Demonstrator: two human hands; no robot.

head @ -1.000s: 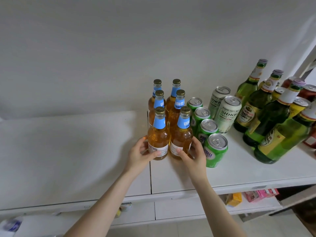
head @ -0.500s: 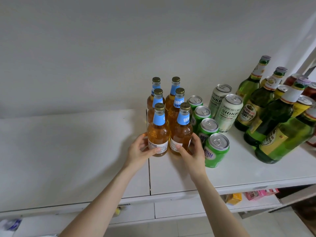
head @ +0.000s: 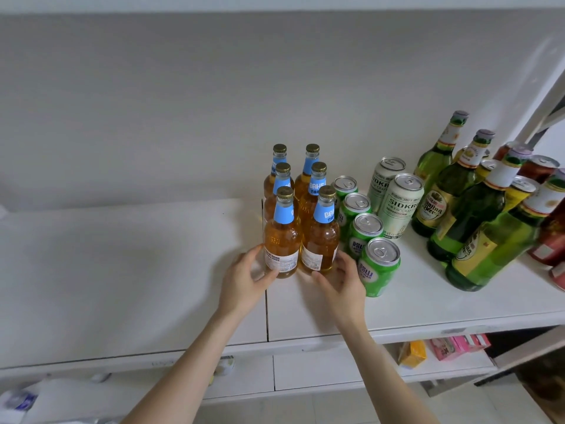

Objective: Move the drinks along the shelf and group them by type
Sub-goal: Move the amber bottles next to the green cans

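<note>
While the six amber bottles (head: 307,209) stand just right of the shelf seam (head: 266,310), where they stood a second ago, the hands around them look slacker than before. The left hand (head: 241,280) lies left of the seam, with its thumb on the label of the front left bottle (head: 281,243) and its fingers curved round the glass in a light hold. The right hand (head: 342,283), right of the seam, has its thumb tip at the foot of the front right bottle (head: 321,240) and its fingers curved up beside it. Whether those fingers press the glass or are off it, I cannot tell.

I judge that this block is done sliding and the hands are letting go. Further right of the seam, the green cans (head: 379,267) stand in one row just beside the block. Next come the pale cans (head: 400,206). Beyond them the green glass bottles (head: 470,218) are mixed with yellow cans (head: 519,194) and red cans (head: 539,171), farthest from the seam. That far mix looks like the part not yet sorted.
</note>
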